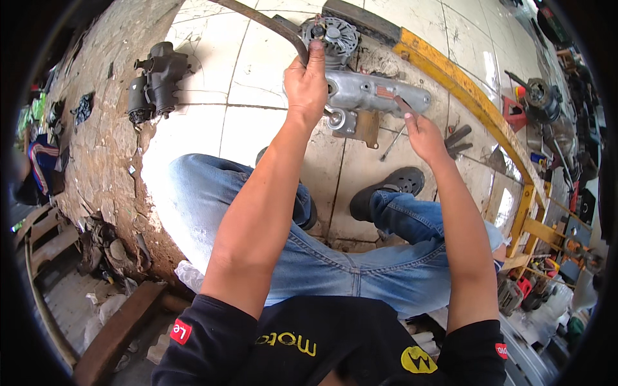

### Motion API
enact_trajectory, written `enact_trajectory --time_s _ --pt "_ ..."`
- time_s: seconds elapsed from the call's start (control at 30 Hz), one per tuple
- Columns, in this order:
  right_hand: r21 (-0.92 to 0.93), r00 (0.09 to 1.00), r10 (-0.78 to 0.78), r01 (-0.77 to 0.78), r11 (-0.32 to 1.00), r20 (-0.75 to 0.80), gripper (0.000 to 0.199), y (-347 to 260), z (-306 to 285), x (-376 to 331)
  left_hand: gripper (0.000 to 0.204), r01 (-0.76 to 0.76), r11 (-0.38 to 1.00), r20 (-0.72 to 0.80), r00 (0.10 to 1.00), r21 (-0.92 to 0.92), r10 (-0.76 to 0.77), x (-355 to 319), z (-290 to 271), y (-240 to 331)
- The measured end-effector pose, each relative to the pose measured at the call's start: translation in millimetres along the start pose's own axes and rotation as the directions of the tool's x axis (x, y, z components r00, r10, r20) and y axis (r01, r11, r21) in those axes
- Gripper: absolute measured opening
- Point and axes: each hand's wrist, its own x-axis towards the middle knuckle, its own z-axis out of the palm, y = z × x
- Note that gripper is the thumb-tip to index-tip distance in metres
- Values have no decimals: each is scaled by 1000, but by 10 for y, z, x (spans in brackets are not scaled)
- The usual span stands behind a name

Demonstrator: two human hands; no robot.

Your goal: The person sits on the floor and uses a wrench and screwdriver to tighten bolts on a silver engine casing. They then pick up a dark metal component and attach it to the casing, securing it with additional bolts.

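My left hand is closed around the end of a bent dark metal bar, which runs off to the upper left. Just beyond it stands an alternator with a finned round housing. A long grey cast engine cover lies on the tiles between my hands. My right hand grips a short flat brown strip of metal, its tip over the cover's right part. Nearer me sit a small round metal part and a rusty brown bracket. A thin metal rod lies left of my right hand.
A yellow steel frame curves along the right side. Dark handled tools lie beside my right hand. A dark starter-like motor rests at the left by the broken concrete. My shoes are on the tiles below.
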Motion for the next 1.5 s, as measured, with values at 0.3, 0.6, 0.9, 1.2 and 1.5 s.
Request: enact_trajectory --time_s 0.3,0.6,0.9,1.2,1.5 --pt "225 995 43 -63 972 90 43 -191 111 -99 61 -48 998 35 998 47 46 -232 54 219" --pt "305 992 -20 -19 952 124 50 -739 878 -168 57 -76 982 -59 996 -171 67 -73 -172 53" --pt "-50 921 118 -108 993 371 83 -1175 1441 -436 58 -112 990 -58 993 -88 107 -101 -161 10" --pt "-173 936 193 -147 974 295 81 -1049 1368 -86 57 -130 991 5 991 14 130 -94 -85 12" --pt "-76 933 231 -218 973 275 81 -1057 1408 -98 59 -66 998 -36 997 14 67 -119 -39 54"
